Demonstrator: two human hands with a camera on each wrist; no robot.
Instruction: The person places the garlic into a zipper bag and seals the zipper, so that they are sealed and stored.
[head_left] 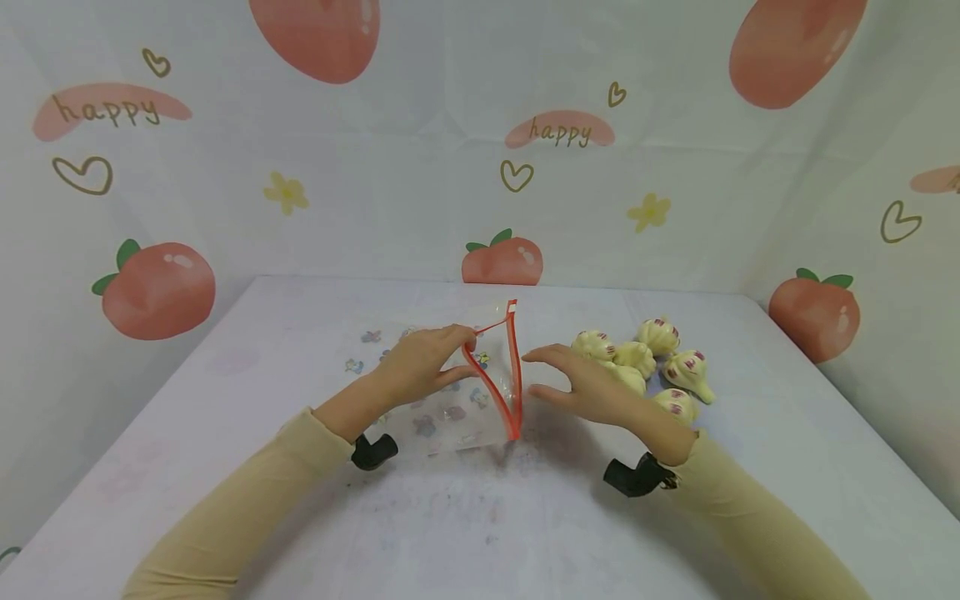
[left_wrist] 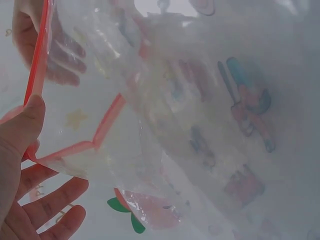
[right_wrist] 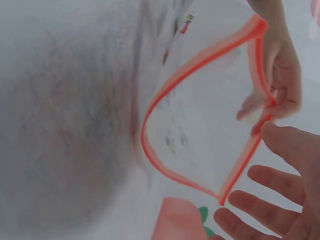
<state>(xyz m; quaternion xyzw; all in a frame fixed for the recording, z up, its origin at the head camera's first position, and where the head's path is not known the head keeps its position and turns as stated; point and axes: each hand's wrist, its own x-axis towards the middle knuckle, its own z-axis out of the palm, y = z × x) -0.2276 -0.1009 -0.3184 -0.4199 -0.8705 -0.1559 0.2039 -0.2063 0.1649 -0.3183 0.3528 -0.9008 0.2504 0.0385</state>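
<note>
A clear zip-lock bag (head_left: 468, 425) with a red-orange seal and small printed pictures stands on its side on the table, mouth agape toward the right. My left hand (head_left: 420, 362) pinches the near side of its rim between thumb and fingers; in the left wrist view the thumb lies on the red strip (left_wrist: 37, 70). Just right of the mouth is my right hand (head_left: 588, 387), fingers spread and nothing in them. The right wrist view looks into the wide mouth, with the right thumb (right_wrist: 285, 142) overlapping the seal. Several garlic bulbs (head_left: 633, 358) lie behind the right hand, partly hidden by it.
The table (head_left: 420, 533) has a pale printed cover. A white cloth backdrop (head_left: 405, 208) with peaches and lettering rises behind it and along both sides. Black wrist mounts (head_left: 633, 479) sit under both wrists.
</note>
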